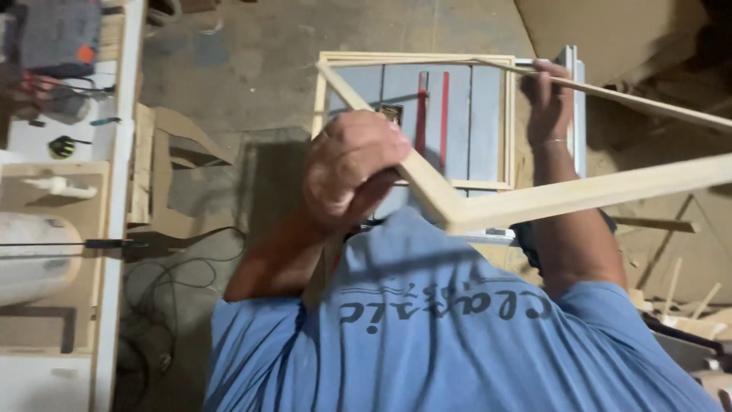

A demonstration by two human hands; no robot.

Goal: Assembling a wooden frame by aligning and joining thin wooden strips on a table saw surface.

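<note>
Pale, smooth, square-cut wooden frame [534, 202] held up above grey table-saw surface [457, 114]. Left hand [354, 172] clenched around one mitred rail near corner; right hand [547, 95] gripping thin far rail. Second pale frame [509, 122] flat below.

Wooden frame [534, 202] crosses the space between both hands, blocking passage through its rails. Open gap inside it. Cables [164, 282] clutter the floor [252, 91].
</note>
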